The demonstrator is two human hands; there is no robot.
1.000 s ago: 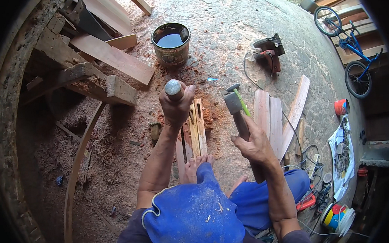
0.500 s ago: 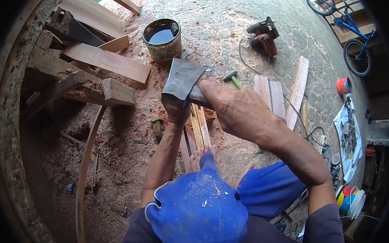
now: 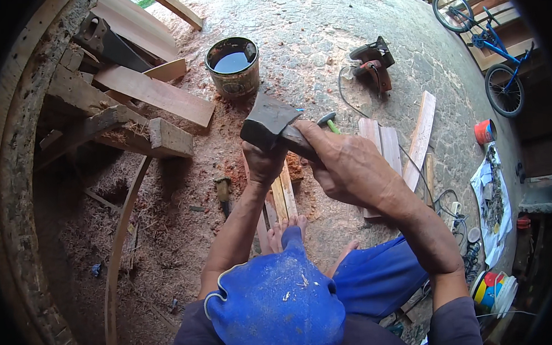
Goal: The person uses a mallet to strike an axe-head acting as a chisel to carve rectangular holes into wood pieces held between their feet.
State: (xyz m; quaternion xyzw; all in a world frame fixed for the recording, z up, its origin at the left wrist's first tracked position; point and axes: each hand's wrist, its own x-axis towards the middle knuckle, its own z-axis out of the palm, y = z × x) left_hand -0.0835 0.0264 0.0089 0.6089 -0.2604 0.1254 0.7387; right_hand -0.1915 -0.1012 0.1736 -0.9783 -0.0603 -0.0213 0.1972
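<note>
My right hand (image 3: 353, 165) is wrapped around the short handle of an axe, close behind its head. The dark metal axe head (image 3: 268, 123) hangs right over my left hand (image 3: 264, 164) and hides part of it. My left fingers are curled closed; whatever they hold is hidden beneath the axe head. Below the hands, narrow wooden strips (image 3: 283, 188) run along the ground, with my bare foot (image 3: 291, 223) pressed on them. Reddish wood chips lie around the strips.
A bucket of dark liquid (image 3: 235, 81) stands ahead. Further right are a circular saw (image 3: 373, 67) with its cord, a green-handled hammer (image 3: 332, 126) and boards (image 3: 421, 137). To the left are a handsaw (image 3: 107, 44), planks and a rough timber frame (image 3: 171, 138). A blue bicycle (image 3: 491, 42) stands far right.
The axe head has come lower in the scene and tilted, so its blunt back end shows more. Both hands keep their closed grip. The whole view has shifted slightly.
</note>
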